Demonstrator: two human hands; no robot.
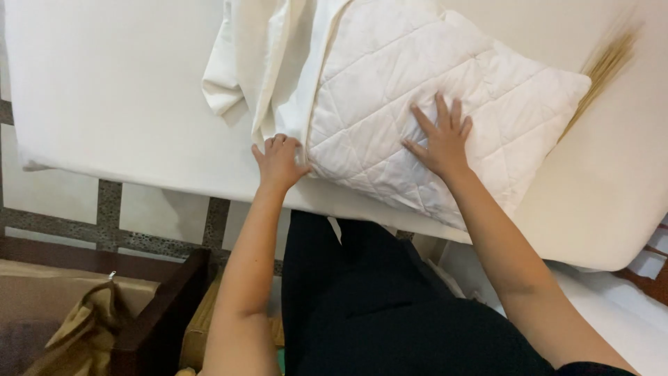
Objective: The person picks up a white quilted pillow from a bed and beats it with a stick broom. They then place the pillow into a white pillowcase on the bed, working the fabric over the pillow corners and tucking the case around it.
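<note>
Two hands on a quilted white pillow: left hand pinching its cover, right hand spread flat.

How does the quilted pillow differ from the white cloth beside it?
The pillow is plump and stitched in diamonds; the cloth is thin, smooth and crumpled in folds. The right hand presses flat on the pillow, while the left hand grips the cloth's edge at the pillow's corner. Both are white and lie on the mattress.

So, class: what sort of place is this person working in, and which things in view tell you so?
Most likely a bedroom. A white mattress fills the view, with a quilted white pillow and a pillowcase on it. The left hand grips the pillowcase edge; the right hand lies flat on the pillow.
</note>
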